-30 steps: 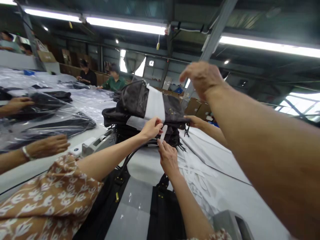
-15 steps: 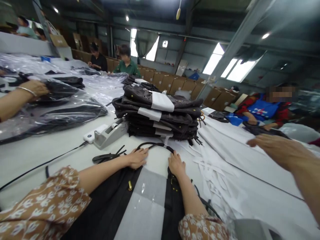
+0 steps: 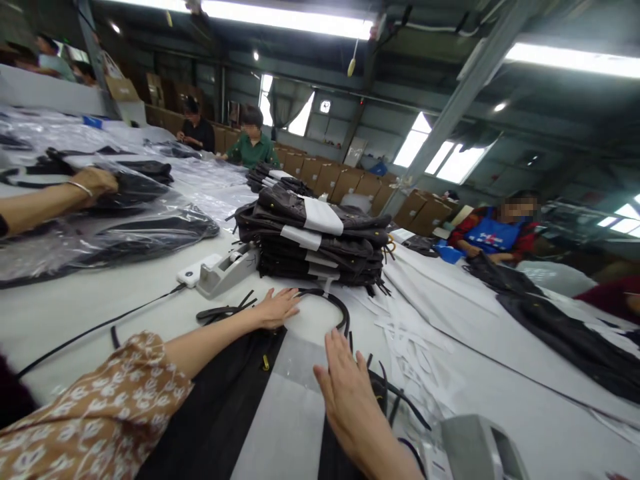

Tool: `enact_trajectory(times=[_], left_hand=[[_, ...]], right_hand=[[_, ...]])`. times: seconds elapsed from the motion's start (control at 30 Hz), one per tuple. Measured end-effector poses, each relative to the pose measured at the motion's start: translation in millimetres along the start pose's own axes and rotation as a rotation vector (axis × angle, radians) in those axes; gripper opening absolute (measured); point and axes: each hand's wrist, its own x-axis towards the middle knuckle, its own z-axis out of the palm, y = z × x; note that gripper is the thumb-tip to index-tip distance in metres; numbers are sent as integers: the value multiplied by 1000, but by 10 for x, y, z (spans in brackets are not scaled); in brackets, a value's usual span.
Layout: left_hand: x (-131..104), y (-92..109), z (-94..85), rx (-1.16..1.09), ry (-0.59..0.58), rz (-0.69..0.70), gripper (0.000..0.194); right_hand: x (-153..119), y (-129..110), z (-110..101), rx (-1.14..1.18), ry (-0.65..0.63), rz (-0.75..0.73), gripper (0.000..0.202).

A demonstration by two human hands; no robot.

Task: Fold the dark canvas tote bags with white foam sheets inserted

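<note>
A dark bag (image 3: 225, 393) with a pale wrapping strip (image 3: 287, 420) down its middle lies in front of me. My left hand (image 3: 277, 309) rests at its upper left edge, fingers spread, beside the curved black handle (image 3: 343, 308). Over the bag's right side is my right hand (image 3: 347, 387), open, with the fingers pointing forward; whether it touches the bag I cannot tell. A gold-coloured zipper pull (image 3: 265, 363) shows on the bag. Beyond the handle stands a stack of dark bags (image 3: 320, 240) with white strips around them.
A tape dispenser (image 3: 227, 270) and a white device (image 3: 197, 270) with a cable stand left of the stack. Another grey dispenser (image 3: 477, 447) is at lower right. Another person's hand (image 3: 97, 183) touches plastic-wrapped bags at left. A person in a blue apron (image 3: 493, 233) handles dark material.
My right hand has come off the handle's right end and lies further down over the bag, fingers straightened. My left hand's fingers have spread. The other person's arm at right has gone from view.
</note>
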Motion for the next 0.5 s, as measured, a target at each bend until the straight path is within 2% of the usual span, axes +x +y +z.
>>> enact_trajectory(times=[0.1,0.17,0.2,0.3,0.37,0.43,0.5], left_hand=[[-342,158,-289,25,71,-10,52],[-712,186,-346,78,94,-13,53],[-928,166,-314,123,96,-15,54],[-1575,-19,-13,243,33,-36,67],[-1886,-189,242,239,44,-121,61],[-2043,-320,426,184,114,-134,51],[-2070,-373,498,135,176,-131,47]], right_hand=[[-362,-120,274,2,-130,25,60],[-490,-109,536,-4,-206,83,60],[-529,-87,660,-6,-211,101,60],[-591,-11,913,6,-103,97,59],[-612,19,970,20,-20,76,58],[-623,18,965,25,28,65,57],[-628,-8,929,14,37,63,57]])
